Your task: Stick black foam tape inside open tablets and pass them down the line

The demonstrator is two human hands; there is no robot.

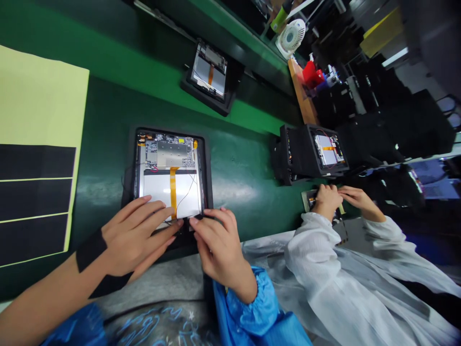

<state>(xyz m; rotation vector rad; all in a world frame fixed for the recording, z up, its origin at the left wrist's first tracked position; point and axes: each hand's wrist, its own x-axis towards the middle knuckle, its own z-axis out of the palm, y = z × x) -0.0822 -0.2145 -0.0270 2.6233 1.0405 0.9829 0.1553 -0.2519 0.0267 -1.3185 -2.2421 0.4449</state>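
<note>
An opened tablet (154, 185) lies in a black foam holder (207, 168) in front of me, showing its circuit board, silver battery and an orange ribbon cable (173, 190). My left hand (135, 235) rests flat across the tablet's lower left part, fingers stretched out and apart. Black tape pieces (91, 251) stick to the left wrist. At the tablet's lower edge, right of the ribbon, my right hand (221, 245) has its fingertips brought together close to the left fingertips. Whatever small part lies between those right fingertips is too hidden to name.
On the left is a yellow sheet (43, 101) bearing black strips. Another opened tablet (210, 72) sits in foam on the green line behind. To the right stand stacked foam holders (298, 149), near a co-worker's hands (327, 199). A small white fan (291, 36) stands farther back.
</note>
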